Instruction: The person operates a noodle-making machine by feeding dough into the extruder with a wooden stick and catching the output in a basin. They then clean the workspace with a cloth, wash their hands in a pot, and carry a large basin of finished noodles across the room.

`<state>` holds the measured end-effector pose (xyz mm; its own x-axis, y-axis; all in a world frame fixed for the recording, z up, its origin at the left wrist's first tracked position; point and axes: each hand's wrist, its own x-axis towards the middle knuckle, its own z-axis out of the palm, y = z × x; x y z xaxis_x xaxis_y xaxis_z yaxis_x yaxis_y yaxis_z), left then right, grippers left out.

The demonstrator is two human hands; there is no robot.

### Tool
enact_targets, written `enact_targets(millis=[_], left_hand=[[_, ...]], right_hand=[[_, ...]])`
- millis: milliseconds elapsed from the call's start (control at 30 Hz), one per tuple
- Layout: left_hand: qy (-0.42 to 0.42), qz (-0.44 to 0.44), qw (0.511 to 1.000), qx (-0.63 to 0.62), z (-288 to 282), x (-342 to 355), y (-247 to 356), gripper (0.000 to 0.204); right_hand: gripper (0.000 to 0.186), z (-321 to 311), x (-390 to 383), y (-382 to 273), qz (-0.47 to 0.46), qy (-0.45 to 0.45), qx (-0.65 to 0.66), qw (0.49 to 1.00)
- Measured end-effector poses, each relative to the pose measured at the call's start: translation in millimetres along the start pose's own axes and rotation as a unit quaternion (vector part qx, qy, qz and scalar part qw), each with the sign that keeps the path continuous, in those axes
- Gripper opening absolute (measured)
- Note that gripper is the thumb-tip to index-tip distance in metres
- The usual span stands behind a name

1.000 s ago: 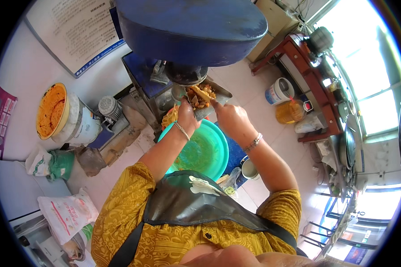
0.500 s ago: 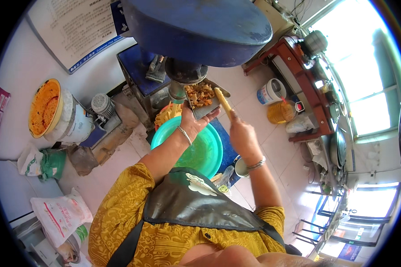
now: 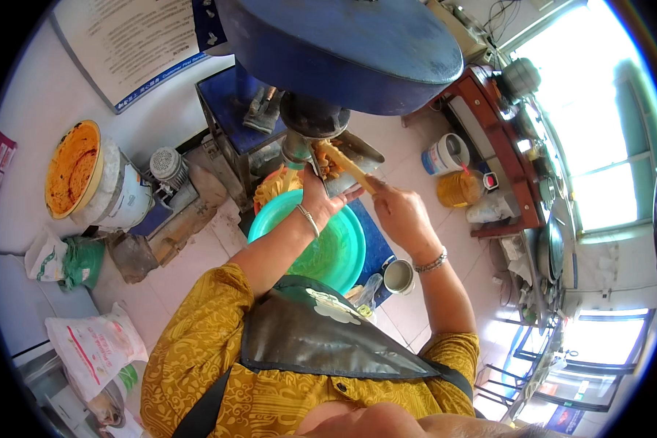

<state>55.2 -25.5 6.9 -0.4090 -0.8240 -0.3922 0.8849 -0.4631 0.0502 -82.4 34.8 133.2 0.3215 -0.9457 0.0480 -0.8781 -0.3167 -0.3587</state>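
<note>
My left hand [image 3: 323,197] holds a metal scoop-like tray [image 3: 366,152] from below, close under the dark spindle [image 3: 315,117] of a blue machine [image 3: 343,58]. Brown and orange chunks [image 3: 328,169] lie in the tray. A pale wooden stick [image 3: 352,168] is gripped in my right hand [image 3: 405,219], its far end down among the chunks beside the spindle. Below my hands stands a green plastic basin [image 3: 361,252] with pale green liquid in it. Yellowish strips [image 3: 271,191] are heaped behind the basin, partly hidden by my left arm.
A cup [image 3: 399,276] stands right of the basin. At left, a yellow-rimmed bowl [image 3: 95,139] of orange paste sits on a bucket, near a motor [image 3: 168,169]. On the right are a white bucket [image 3: 445,155], an oil jug [image 3: 460,188] and a red-brown table [image 3: 482,102].
My right hand has moved down and to the right. The stick's tip has swung left over the tray, now covering part of the chunks. The tray remains in my left hand.
</note>
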Motion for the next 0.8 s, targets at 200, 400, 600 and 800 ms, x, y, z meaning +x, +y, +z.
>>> enact_targets(millis=[200, 400, 600, 800], left_hand=[[0.028, 0.023, 0.999, 0.000, 7.7, -4.7, -4.0, 0.067], [-0.023, -0.001, 1.000, -0.009, -14.3, 13.6, -1.4, 0.069], [-0.043, -0.011, 0.998, -0.036, -10.4, 6.5, 1.5, 0.071], [-0.016, -0.010, 0.999, -0.045, -11.8, 7.9, -6.1, 0.071]], right_hand=[[0.038, 35.3, 32.0, 4.2, 0.007, 0.007, 0.024, 1.000], [0.034, 33.1, 31.9, 6.5, 0.014, 0.037, 0.145, 0.989], [0.034, -13.8, 15.9, -3.1, 0.049, -0.018, 0.120, 0.991], [0.038, -6.8, -29.0, 38.3, -0.069, -0.054, 0.053, 0.995]])
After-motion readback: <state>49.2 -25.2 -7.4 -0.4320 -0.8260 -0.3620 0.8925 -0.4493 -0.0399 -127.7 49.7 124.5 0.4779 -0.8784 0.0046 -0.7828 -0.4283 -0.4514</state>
